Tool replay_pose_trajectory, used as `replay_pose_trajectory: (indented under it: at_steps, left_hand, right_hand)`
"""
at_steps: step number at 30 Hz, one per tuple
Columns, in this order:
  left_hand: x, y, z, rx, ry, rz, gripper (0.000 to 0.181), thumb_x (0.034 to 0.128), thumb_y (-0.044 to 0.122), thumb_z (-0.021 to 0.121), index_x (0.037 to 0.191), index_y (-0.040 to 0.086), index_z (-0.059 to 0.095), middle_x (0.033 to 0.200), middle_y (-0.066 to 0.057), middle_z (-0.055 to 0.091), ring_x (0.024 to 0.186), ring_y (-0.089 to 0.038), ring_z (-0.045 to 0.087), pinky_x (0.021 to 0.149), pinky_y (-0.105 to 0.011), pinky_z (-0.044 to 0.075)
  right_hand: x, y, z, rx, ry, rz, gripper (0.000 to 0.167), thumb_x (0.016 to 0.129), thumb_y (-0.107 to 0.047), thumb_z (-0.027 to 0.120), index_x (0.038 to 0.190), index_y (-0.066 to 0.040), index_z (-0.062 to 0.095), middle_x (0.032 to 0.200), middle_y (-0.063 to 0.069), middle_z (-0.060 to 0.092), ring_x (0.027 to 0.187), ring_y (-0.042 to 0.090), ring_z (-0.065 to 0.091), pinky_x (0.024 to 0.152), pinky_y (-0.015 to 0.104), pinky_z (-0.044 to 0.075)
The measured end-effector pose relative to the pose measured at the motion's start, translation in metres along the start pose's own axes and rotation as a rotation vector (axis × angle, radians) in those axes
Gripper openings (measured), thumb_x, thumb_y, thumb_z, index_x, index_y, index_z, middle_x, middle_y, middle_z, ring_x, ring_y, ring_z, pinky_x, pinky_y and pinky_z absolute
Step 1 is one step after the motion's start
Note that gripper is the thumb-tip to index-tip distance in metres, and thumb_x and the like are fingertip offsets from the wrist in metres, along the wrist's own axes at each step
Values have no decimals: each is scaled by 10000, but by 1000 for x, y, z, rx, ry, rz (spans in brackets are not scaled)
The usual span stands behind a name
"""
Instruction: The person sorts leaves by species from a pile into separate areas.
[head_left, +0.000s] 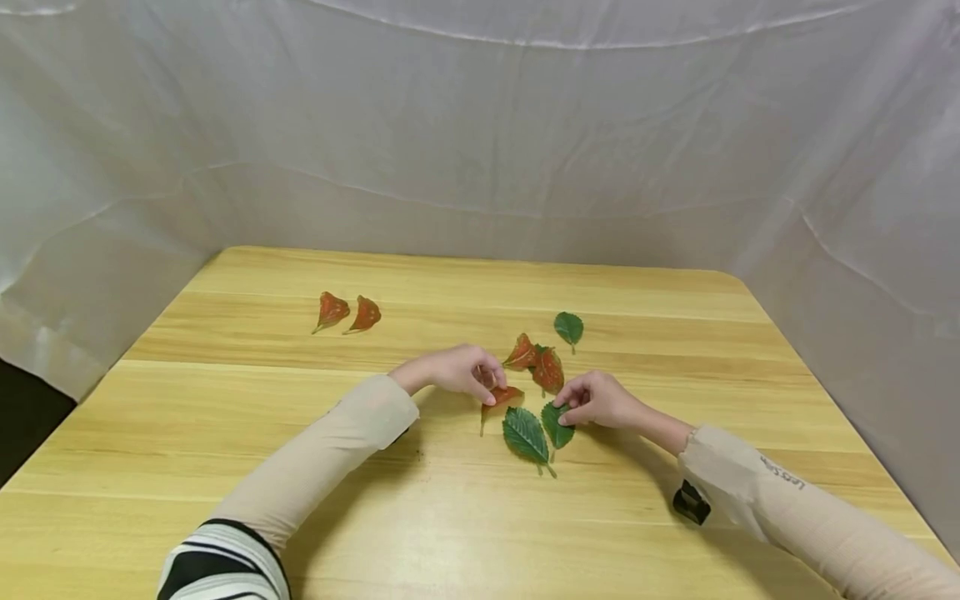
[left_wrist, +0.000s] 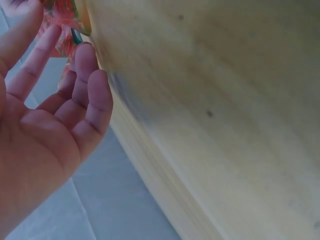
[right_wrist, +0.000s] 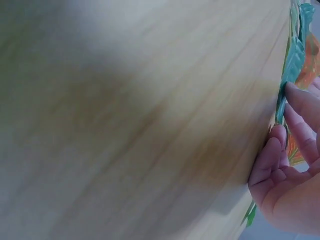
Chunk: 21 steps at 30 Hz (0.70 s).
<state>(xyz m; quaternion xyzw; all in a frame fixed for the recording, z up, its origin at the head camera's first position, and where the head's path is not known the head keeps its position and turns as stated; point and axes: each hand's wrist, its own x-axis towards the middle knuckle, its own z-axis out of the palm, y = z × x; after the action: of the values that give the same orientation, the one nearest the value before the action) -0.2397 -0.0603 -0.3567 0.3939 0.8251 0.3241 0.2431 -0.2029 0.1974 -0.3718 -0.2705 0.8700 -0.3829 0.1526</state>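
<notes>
In the head view the left hand [head_left: 461, 369] pinches a red leaf [head_left: 507, 397] between thumb and fingers, its stem pointing down toward the front. The right hand [head_left: 603, 400] has thumb and fingertips on a small green leaf [head_left: 557, 427]. A larger green leaf [head_left: 525, 435] lies between them, close to the small one. The left wrist view shows the left hand [left_wrist: 55, 110] with its lower fingers curved and red leaf parts [left_wrist: 65, 15] at the top. Thumb and fingers of the right hand [right_wrist: 287, 170] meet the edge of a green leaf [right_wrist: 295, 60] in the right wrist view.
Just behind the hands, two red leaves [head_left: 548, 370] lie partly over another green one. A green leaf [head_left: 568, 327] lies farther back. Two more red leaves [head_left: 332, 310] lie at the back left of the wooden table [head_left: 420, 533]. Pale cloth [head_left: 480, 125] hangs behind the table.
</notes>
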Motion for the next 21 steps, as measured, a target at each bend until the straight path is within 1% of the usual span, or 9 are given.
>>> replay_pose_trajectory:
  at_steps: [3,8,14,17,21]
  left_hand:
    - [1,0,1,16,-9,-2,224,780,80,686,995,25,658,924,-17,613,754,-110,511,647,-208,420]
    - [4,0,3,45,-21,-19,250,767,77,696,1012,36,677,925,7,628,662,-71,445,594,-184,372]
    - [7,0,7,12,-36,-24,267,747,14,698,1013,10,673,856,-13,638,539,-61,363,520,-171,330]
    - [8,-1,8,7,-28,-54,261,736,15,709,995,23,681,891,-19,647,521,-58,347,508,-171,325]
    - [9,-1,10,18,-27,-84,255,727,28,721,979,46,690,982,-46,651,488,-54,307,490,-169,314]
  right_hand:
    - [0,1,0,-2,-4,-1,167,705,-23,728,844,46,667,665,2,542,582,90,437,500,197,369]
    - [-1,-2,-2,14,-23,16,162,715,12,704,866,57,665,688,16,555,594,112,441,503,211,378]
    - [-1,-3,-4,22,-27,42,173,699,45,696,868,59,665,732,53,580,639,137,467,534,226,401]
    - [-1,-1,-5,25,-25,58,178,689,52,702,863,56,665,732,57,578,654,143,473,549,229,410]
    - [-1,1,-5,27,-23,76,171,689,69,698,856,62,661,719,45,575,667,140,485,570,230,428]
